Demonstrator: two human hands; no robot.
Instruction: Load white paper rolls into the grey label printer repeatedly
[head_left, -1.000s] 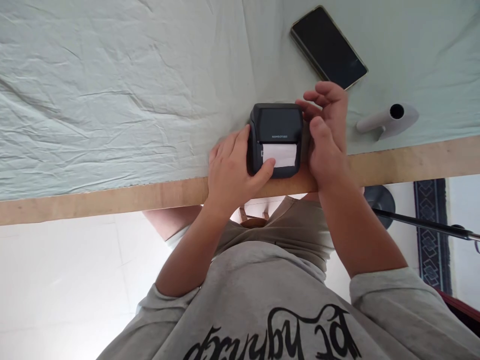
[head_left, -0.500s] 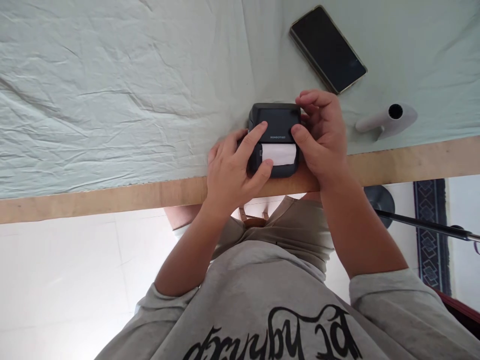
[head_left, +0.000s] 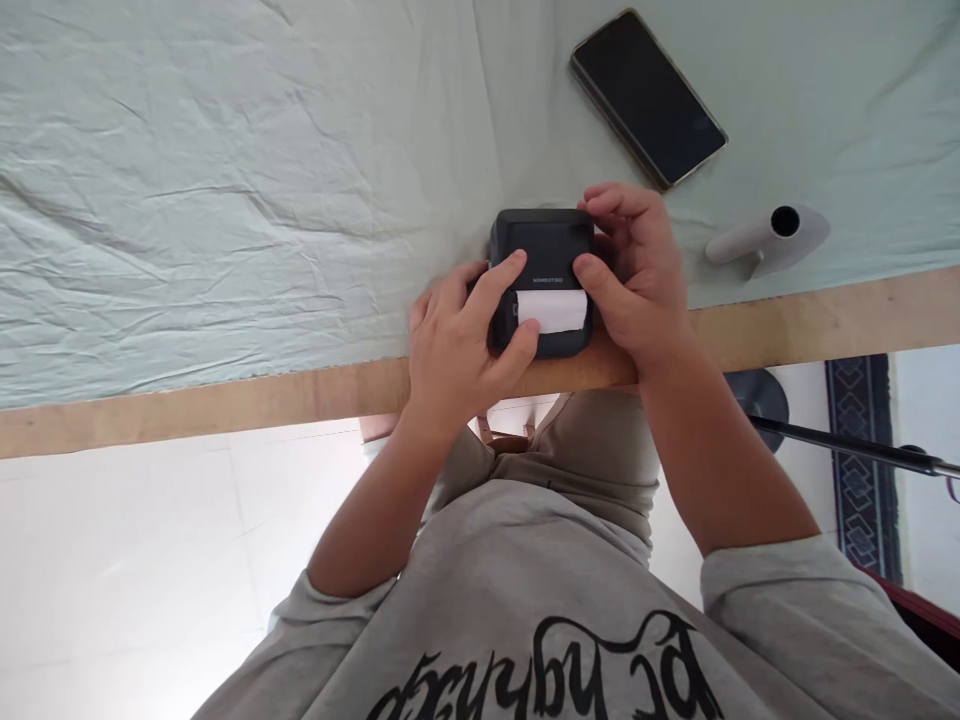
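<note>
A small black label printer (head_left: 544, 240) lies at the table's front edge, with a strip of white label paper (head_left: 562, 311) showing across its lower half. My left hand (head_left: 469, 340) grips it from the left: the index finger rests on the dark top and the thumb touches the paper's left end. On the other side, my right hand (head_left: 641, 280) holds the right edge, thumb on the top's right side and curled fingers by the far right corner. Those fingers are partly hidden behind the hand.
Beyond my right hand lies a dark smartphone (head_left: 649, 98) in a clear-edged case. A white handheld scanner-like object (head_left: 799, 238) rests at the right. Wrinkled pale green cloth (head_left: 225, 180) covers the table up to its wooden edge (head_left: 225, 392). A black pole (head_left: 840, 440) stands below right.
The view has shifted slightly, so things on the table sit a little further left. The shine on the printer's top has faded. Both hands keep nearly the same hold.
</note>
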